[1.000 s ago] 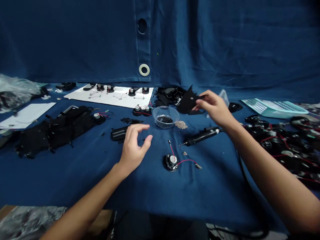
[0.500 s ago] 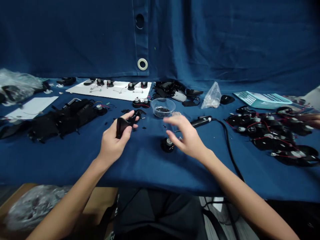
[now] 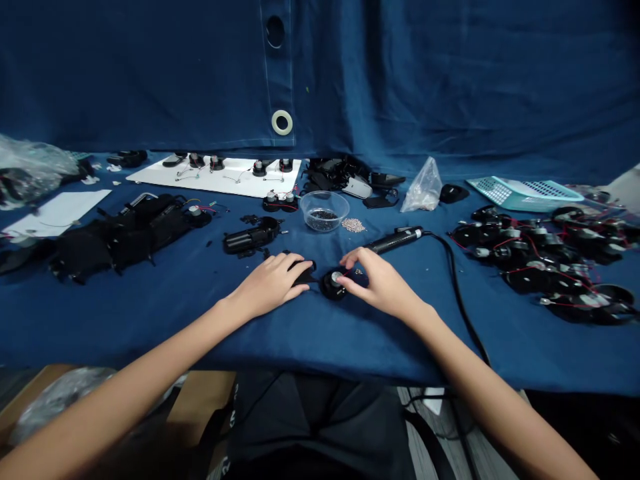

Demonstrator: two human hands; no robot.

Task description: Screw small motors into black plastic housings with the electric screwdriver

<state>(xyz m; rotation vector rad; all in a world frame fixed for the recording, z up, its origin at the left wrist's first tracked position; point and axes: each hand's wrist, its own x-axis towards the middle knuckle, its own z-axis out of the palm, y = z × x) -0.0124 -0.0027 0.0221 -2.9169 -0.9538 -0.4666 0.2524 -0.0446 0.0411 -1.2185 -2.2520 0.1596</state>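
Note:
My left hand [image 3: 274, 283] is closed on a small black plastic part [image 3: 305, 270], mostly covered by the fingers and low over the cloth. Just to its right sits a round black housing with a silver motor [image 3: 334, 280] on top. The thumb and fingers of my right hand [image 3: 376, 280] grip this motor unit from the right side. Up and left of my left hand lies a long black casing [image 3: 250, 238], with small black bits around it. A black pen-shaped power tool [image 3: 395, 240] rests behind my right hand, its cord running off to the right.
A clear bowl of dark screws [image 3: 324, 212] stands beyond my hands, beside a pile of small metallic pieces [image 3: 353, 225]. Wired motor units [image 3: 545, 260] crowd the right side. Black parts [image 3: 120, 233] are heaped left. A white board [image 3: 220, 179] and teal basket [image 3: 525, 193] stand behind.
My left hand has moved right and down, beside the motor unit. My right hand has lowered onto that unit. The long black casing now shows fully. Another person's hand at the far right is gone.

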